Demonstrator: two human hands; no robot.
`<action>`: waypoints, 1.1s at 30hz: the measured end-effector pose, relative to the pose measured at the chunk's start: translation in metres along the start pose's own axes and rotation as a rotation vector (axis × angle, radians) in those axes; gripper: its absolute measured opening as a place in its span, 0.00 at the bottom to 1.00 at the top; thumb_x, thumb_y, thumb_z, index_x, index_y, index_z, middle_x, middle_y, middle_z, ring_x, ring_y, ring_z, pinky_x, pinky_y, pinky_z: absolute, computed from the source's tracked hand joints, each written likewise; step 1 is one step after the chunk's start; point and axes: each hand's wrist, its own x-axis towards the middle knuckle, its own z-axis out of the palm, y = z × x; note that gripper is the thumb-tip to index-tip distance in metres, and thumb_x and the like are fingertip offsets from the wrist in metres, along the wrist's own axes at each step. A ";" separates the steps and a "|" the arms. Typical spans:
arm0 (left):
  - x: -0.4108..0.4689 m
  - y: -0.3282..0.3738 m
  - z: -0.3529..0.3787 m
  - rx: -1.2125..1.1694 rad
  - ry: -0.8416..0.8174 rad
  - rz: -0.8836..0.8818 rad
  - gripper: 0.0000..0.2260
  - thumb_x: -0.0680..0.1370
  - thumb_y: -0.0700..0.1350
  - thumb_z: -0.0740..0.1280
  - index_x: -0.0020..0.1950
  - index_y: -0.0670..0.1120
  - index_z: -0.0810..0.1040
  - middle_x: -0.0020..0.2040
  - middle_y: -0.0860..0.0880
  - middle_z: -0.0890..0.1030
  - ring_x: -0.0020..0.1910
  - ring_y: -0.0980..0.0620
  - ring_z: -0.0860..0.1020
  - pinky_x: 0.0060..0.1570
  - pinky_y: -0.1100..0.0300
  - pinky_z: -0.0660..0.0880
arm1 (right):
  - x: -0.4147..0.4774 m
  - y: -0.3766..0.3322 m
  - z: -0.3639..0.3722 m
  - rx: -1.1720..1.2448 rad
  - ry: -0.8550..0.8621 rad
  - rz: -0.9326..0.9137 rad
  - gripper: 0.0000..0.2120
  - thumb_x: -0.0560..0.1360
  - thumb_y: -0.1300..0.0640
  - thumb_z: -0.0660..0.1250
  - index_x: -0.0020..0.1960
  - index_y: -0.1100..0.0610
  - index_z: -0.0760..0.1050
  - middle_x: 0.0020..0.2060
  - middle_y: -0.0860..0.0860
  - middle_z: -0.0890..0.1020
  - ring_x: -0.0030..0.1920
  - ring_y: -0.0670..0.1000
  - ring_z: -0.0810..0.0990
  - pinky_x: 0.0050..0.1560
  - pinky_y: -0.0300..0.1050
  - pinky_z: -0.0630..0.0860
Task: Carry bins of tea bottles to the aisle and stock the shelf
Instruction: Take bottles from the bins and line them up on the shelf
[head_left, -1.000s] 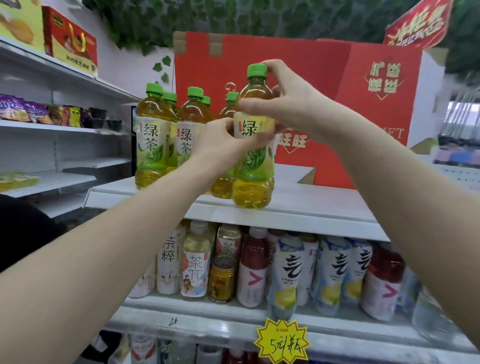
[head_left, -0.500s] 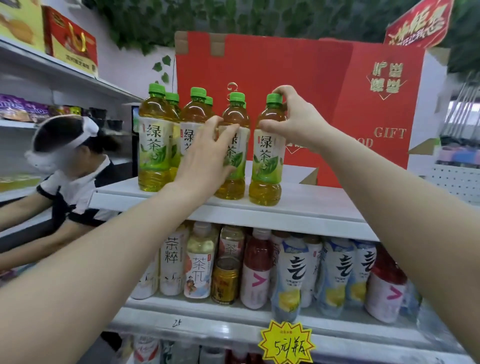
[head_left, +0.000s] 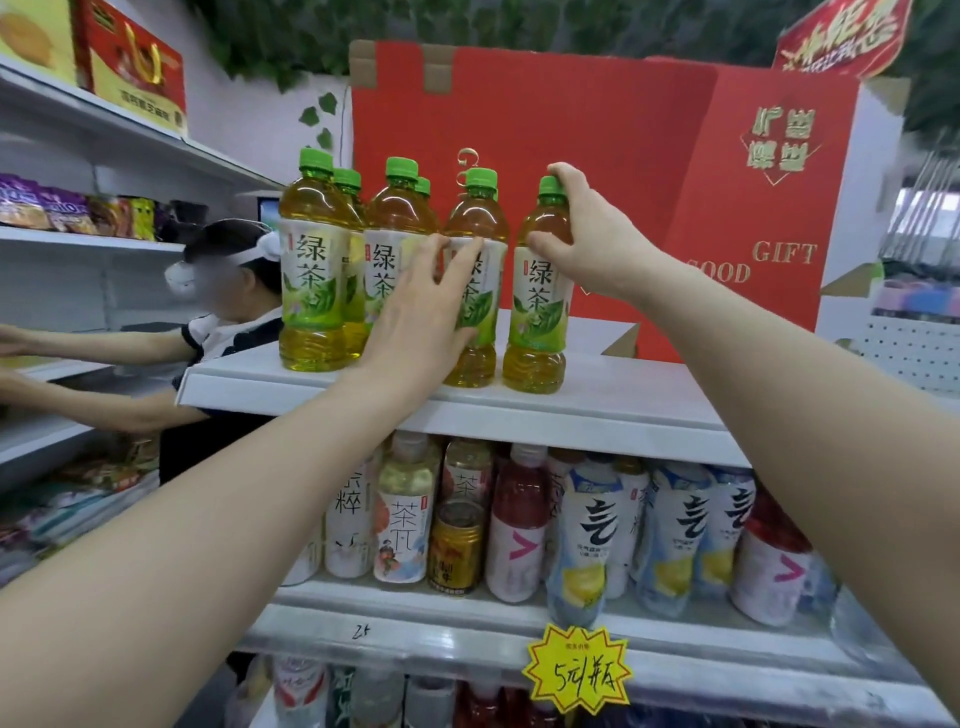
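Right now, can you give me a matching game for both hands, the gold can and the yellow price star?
1 right hand
2 left hand
3 gold can
4 price star

A fingers flat on the third bottle
B stuck on a shelf edge
C grips the end bottle by its neck
D stands among drinks below the tea shelf

Pairs: 1-C, 2-A, 3-D, 4-B

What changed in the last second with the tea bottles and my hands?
The rightmost tea bottle came down from both hands onto the top shelf, at the right end of the row. The left hand let it go and now rests on the neighbouring bottle. The right hand still grips the rightmost bottle's neck. The other green tea bottles stayed put.
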 end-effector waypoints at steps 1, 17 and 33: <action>0.000 -0.001 -0.001 -0.002 -0.009 0.001 0.40 0.74 0.44 0.75 0.80 0.51 0.55 0.76 0.43 0.58 0.71 0.42 0.66 0.63 0.47 0.72 | -0.002 -0.002 -0.001 -0.049 0.010 0.011 0.33 0.80 0.48 0.64 0.79 0.51 0.52 0.60 0.57 0.73 0.52 0.55 0.75 0.50 0.51 0.75; -0.073 -0.015 -0.044 -0.087 -0.130 0.115 0.31 0.77 0.50 0.70 0.77 0.44 0.63 0.73 0.42 0.67 0.69 0.40 0.69 0.64 0.43 0.73 | -0.142 -0.042 -0.001 -0.774 0.043 -0.098 0.25 0.79 0.47 0.59 0.70 0.60 0.69 0.63 0.60 0.76 0.60 0.64 0.76 0.56 0.59 0.72; -0.350 -0.053 0.046 -0.326 -0.437 0.237 0.20 0.78 0.50 0.63 0.68 0.43 0.74 0.64 0.41 0.76 0.63 0.39 0.73 0.59 0.46 0.73 | -0.450 -0.056 0.178 -0.554 -0.289 0.119 0.22 0.79 0.47 0.60 0.66 0.60 0.72 0.58 0.60 0.77 0.57 0.64 0.75 0.56 0.59 0.72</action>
